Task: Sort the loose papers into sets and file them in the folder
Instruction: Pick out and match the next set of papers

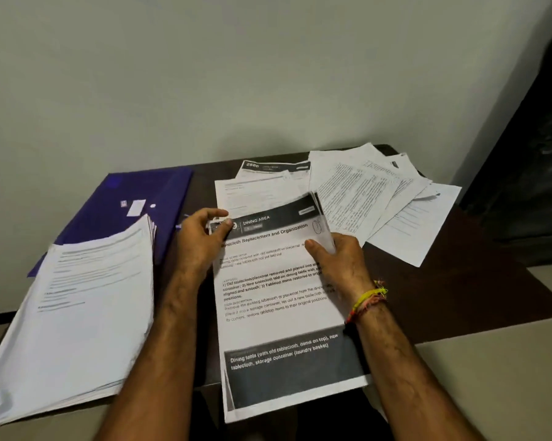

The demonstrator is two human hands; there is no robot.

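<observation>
Hands of a person hold a thin set of printed sheets (284, 300) headed "DINING AREA" above a dark brown table (478, 291). The left hand (201, 237) pinches the top left corner of the set, thumb on the printed face and fingers curled over the upper edge. The right hand (338, 259) grips the right edge near the top, thumb pressed on the front of the top sheet and fingers behind it. A yellow and red thread band (368, 299) circles the right wrist. The near end of the set overhangs the table's front edge. A purple folder (121, 205) lies closed and flat at the left rear of the table, and a thick stack of papers (77, 313) rests partly on its near end, extending toward the person. Behind the held set, two sheets (261, 183) lie flat, one bearing a black header with the number 2886. A loose fan of text pages (379, 198) spreads over the right rear of the table, overlapping one another. A pale wall (236, 74) stands behind the table.
</observation>
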